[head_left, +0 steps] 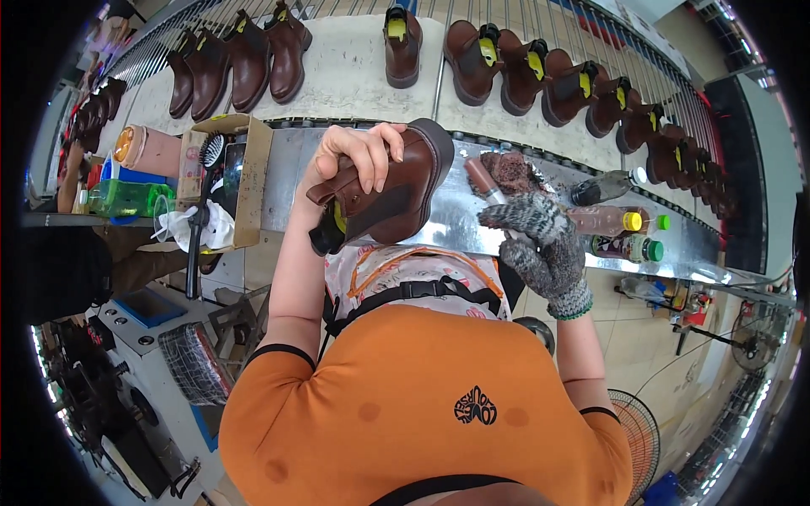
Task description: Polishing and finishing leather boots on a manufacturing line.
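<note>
My left hand (359, 160), bare, is closed round the upper of a brown ankle boot (401, 190) with dark elastic side panels. The boot is tilted on its side, its dark sole facing right, and yellow shows inside its opening. To the right, my right hand (544, 249) wears a grey knitted glove with a green-edged cuff. Its fingers pinch the pale end of a slim brown tube-like thing (483, 179), whose exact kind I cannot make out. Just beyond lies a crumpled brown cloth-like wad (513, 171) on the metal work ledge (460, 228).
Brown boots (561, 88) stand in a row on the white-covered conveyor (346, 67) beyond the ledge. On the left are a cardboard box (257, 169), a black brush (202, 207) and a pink jar (148, 150). Several bottles (603, 221) lie at right; a fan (637, 434) stands behind.
</note>
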A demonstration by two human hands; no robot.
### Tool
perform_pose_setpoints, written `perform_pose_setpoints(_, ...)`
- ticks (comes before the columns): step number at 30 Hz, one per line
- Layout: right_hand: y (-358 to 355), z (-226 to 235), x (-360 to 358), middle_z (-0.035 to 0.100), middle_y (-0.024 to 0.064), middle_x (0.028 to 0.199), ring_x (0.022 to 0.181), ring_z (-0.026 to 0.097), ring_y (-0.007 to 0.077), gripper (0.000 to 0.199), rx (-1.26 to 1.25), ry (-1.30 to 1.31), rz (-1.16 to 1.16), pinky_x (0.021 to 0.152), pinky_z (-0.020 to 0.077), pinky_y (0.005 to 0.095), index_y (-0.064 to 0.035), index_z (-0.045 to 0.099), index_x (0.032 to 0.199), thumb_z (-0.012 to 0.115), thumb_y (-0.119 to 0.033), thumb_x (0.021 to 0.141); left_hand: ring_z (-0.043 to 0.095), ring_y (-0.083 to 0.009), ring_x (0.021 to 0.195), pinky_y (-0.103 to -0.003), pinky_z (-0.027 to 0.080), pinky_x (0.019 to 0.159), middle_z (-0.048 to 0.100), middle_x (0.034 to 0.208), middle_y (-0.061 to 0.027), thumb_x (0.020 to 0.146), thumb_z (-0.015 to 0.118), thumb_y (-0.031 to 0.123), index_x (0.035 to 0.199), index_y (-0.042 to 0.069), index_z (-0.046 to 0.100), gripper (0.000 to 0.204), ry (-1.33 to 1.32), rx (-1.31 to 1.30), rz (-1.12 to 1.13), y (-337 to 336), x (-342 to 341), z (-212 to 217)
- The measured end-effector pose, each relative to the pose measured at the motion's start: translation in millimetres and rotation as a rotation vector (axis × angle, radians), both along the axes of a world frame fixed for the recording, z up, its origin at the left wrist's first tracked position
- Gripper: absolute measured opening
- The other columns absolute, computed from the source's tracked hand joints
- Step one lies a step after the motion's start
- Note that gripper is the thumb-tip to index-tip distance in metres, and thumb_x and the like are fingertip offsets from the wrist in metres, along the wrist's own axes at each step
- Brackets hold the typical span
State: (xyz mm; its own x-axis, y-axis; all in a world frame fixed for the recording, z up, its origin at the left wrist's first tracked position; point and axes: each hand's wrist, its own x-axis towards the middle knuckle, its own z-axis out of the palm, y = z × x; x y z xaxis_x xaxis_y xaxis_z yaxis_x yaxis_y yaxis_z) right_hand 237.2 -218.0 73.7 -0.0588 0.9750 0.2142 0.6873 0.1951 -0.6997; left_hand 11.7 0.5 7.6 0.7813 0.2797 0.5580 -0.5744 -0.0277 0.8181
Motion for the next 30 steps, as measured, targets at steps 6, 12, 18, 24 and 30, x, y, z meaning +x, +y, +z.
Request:
perform_pose_setpoints(6, 13, 5, -3, 0.065, 0.0099, 0.095, 0.094, 0.06, 0.0294, 0.039, 0.009, -0.091, 0.086, 0.086, 0.0443, 0.0387, -0.0119, 0.068, 0.099, 0.061, -0.04, 0.072, 0.052, -0.0219, 0.086, -0.044, 0.025, 0.102, 0.06, 0.062, -0.0027, 0.074, 0.046, 0.073, 0.056, 0.01, 0.062, 0.067, 0.011, -0.008, 0.004, -2, 1, 3)
perform_pose_setpoints(12, 17, 8, -8, 0.064, 0.0097, 0.093, 0.092, 0.059, 0.0297, 0.041, 0.015, 0.013, 0.085, 0.083, 0.045, 0.0388, -0.0121, 0.068, 0.099, 0.064, -0.04, 0.068, 0.052, -0.0221, 0.083, -0.043, 0.026, 0.101, 0.059, 0.061, -0.0026, 0.075, 0.046, 0.073, 0.056, 0.011, 0.062, 0.067, -0.004, -0.001, 0.003, -2, 2, 3)
perform_pose_setpoints(18, 23, 2, -4, 0.063, 0.0099, 0.089, 0.087, 0.059, 0.0295, 0.038, 0.011, -0.029, 0.131, 0.079, 0.0453, 0.0386, -0.0119, 0.067, 0.096, 0.063, -0.035, 0.065, 0.052, -0.0222, 0.084, -0.043, 0.026, 0.101, 0.059, 0.061, -0.0032, 0.076, 0.046, 0.073, 0.056, 0.01, 0.061, 0.067, -0.008, -0.004, -0.009, -2, 3, 2)
perform_pose_setpoints(24, 32, -7, -1, 0.062, 0.0071, 0.088, 0.083, 0.059, 0.0273, 0.032, 0.081, -0.051, 0.196, 0.074, 0.0453, 0.0368, -0.0136, 0.068, 0.093, 0.062, -0.03, 0.067, 0.051, -0.023, 0.088, -0.043, 0.025, 0.101, 0.06, 0.064, -0.0041, 0.077, 0.043, 0.073, 0.058, 0.009, 0.061, 0.069, -0.04, -0.022, -0.026, 11, -3, -4)
perform_pose_setpoints(30, 51, -52, -23, 0.065, 0.0103, 0.085, 0.08, 0.062, 0.0274, 0.034, 0.181, 0.107, 0.217, 0.076, 0.0474, 0.0357, -0.0049, 0.068, 0.086, 0.045, -0.029, 0.083, 0.047, -0.0242, 0.093, -0.044, 0.022, 0.103, 0.056, 0.068, -0.0041, 0.084, 0.032, 0.07, 0.062, 0.009, 0.059, 0.071, -0.146, -0.179, 0.045, 41, -20, -25)
